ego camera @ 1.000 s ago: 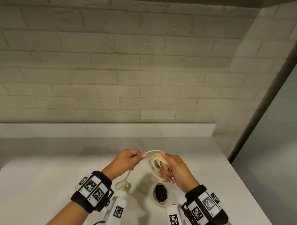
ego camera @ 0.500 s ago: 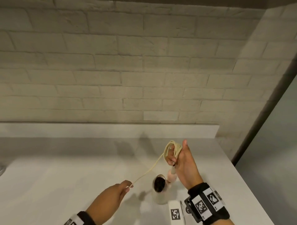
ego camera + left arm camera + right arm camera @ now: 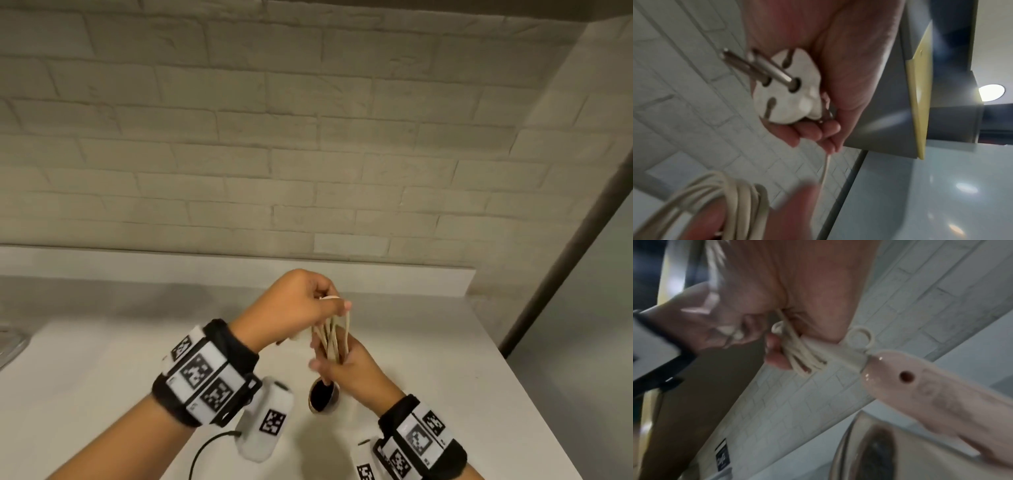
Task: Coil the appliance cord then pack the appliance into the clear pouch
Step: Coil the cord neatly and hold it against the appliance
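From my head, my left hand is raised above my right hand, and the cord runs in several loops between them; both hands are clenched on it. The hair dryer hangs just under my right hand, over the counter. I see no pouch here.

At my left wrist, my fingers curl round the plug, with the cord's last stretch leading down to the loops.

At my right wrist, my fingers pinch the bundle beside the dryer's pink handle.

If either grip loosens, I think the loops will spring apart, or the dryer could drop. The counter's right edge is near; open room lies to my left.
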Available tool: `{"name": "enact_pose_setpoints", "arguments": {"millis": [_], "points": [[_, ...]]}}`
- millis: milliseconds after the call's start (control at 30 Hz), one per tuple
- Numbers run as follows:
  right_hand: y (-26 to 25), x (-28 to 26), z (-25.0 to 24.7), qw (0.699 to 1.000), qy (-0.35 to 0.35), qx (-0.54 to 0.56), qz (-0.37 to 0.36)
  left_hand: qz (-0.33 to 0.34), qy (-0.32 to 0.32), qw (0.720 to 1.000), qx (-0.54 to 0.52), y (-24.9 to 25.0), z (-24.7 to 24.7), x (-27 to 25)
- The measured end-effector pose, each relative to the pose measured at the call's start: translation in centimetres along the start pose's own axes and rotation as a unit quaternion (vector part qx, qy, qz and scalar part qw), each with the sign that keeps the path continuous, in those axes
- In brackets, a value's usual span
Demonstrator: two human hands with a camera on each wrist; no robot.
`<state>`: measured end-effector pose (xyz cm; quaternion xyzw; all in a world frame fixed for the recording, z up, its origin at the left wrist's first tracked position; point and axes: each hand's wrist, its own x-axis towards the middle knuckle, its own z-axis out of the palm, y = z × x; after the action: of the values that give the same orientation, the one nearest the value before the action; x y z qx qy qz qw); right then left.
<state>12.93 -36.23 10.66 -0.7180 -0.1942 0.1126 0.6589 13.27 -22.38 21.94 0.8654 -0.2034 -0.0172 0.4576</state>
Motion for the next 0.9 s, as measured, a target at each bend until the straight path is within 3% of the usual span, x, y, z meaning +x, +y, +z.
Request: {"name": "enact_pose_setpoints", "arguments": {"millis": [133, 233, 367, 433, 567, 667, 800, 900], "points": [[-0.8, -0.5, 0.3, 0.993, 0.078, 0.074, 0.051, -0.003, -0.058, 0.990, -0.131, -0.2, 1.1, 1.6], [-0.7, -1.0, -0.7, 0.987, 0.093, 0.121, 0.057, -0.049, -0.035, 0.975, -0.213, -2.2, 0.9, 2.1], [0.1, -1.0, -1.5, 0.980, 0.119, 0.149, 0.054, -0.021, -0.062, 0.983, -0.174, -6.3, 3.9, 0.6], [0.1, -0.8, -1.6, 0.975, 0.128, 0.169, 0.061, -0.007, -0.026, 0.984, -0.175, -6.7, 6.0, -0.4], [0.0, 0.1, -1.4, 0.960, 0.169, 0.220, 0.047, -0.009, 0.144, 0.976, -0.165, -6.5, 7.8, -0.9], [0.5, 1.0, -1.9, 0.923, 0.245, 0.290, 0.063, -0.024, 0.209, 0.956, -0.204, -6.3, 7.6, -0.9], [0.3, 0.9, -3.2, 0.880, 0.217, 0.407, 0.117, -0.033, 0.217, 0.944, -0.247, -6.7, 6.5, -1.1], [-0.1, 0.4, -5.5, 0.772, 0.263, 0.559, 0.151, -0.036, 0.221, 0.940, -0.256, -7.6, 5.7, -1.4]]}}
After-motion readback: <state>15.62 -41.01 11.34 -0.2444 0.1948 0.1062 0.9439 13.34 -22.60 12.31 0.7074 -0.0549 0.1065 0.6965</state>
